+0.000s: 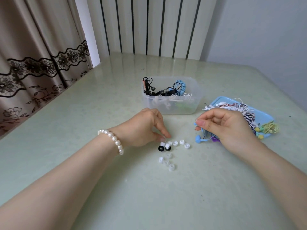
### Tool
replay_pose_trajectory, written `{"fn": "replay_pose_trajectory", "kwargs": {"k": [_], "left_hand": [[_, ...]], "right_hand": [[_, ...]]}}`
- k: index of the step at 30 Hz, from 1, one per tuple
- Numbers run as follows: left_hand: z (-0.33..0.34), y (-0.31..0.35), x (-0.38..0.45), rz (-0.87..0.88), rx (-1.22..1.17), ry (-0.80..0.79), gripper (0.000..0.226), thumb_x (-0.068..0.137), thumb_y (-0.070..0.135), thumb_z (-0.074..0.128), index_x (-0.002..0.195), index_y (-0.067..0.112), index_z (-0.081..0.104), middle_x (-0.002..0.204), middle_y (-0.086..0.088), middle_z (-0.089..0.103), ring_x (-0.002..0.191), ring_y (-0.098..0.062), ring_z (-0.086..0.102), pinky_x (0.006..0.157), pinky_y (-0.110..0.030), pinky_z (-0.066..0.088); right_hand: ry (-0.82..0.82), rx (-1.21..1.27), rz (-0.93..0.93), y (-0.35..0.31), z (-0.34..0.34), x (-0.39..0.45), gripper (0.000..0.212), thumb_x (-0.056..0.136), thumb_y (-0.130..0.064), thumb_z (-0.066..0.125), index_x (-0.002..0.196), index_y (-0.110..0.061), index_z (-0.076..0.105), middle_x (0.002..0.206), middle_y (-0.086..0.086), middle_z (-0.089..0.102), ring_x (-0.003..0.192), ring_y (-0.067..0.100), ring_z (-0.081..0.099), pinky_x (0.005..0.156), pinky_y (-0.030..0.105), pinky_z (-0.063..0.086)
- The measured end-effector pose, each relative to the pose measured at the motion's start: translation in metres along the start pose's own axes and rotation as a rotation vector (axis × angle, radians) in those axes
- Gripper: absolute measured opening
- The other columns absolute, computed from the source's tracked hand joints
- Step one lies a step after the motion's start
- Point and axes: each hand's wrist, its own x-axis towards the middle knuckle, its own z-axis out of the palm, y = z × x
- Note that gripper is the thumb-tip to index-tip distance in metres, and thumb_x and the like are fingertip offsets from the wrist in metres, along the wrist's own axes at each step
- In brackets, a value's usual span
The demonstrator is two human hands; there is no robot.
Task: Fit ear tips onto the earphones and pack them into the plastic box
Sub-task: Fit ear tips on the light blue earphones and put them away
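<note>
Two hands over loose ear tips (172, 151) on the tabletop (116, 188).
Left hand (144, 128) fingers pinch a white tip; right hand (227, 125) fingers clamp blue earphones (200, 138) near the plastic box (196, 98).

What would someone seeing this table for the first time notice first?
Probably the two hands at the centre: the left hand reaches with its fingertips into a scatter of white and black ear tips, while the right hand holds blue earphones. Behind them stands a clear plastic box of tangled earphones, and to the right a blue lid piled with more.
</note>
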Motion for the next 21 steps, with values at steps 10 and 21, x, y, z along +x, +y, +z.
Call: {"fn": "replay_pose_trajectory", "kwargs": {"k": [10,21], "left_hand": [[0.000,0.002,0.000,-0.017,-0.001,-0.008,0.017,0.082,0.011,0.067,0.095,0.018,0.074,0.083,0.015,0.044,0.083,-0.005,0.043,0.074,0.000,0.028],[-0.018,0.028,-0.017,0.070,-0.072,-0.001,0.028,0.071,0.006,0.074,0.089,0.028,0.073,0.086,0.011,0.046,0.083,-0.002,0.044,0.073,-0.005,0.030]], "right_hand": [[-0.004,-0.029,-0.016,0.002,-0.002,0.000,0.004,0.074,-0.011,0.067,0.071,-0.013,0.065,0.061,-0.003,0.068,0.064,0.010,0.064,0.065,0.020,0.048],[-0.002,-0.074,-0.022,0.000,-0.002,-0.001,0.013,0.077,-0.005,0.067,0.070,-0.016,0.065,0.059,-0.004,0.066,0.061,0.007,0.063,0.058,0.015,0.046]]}}
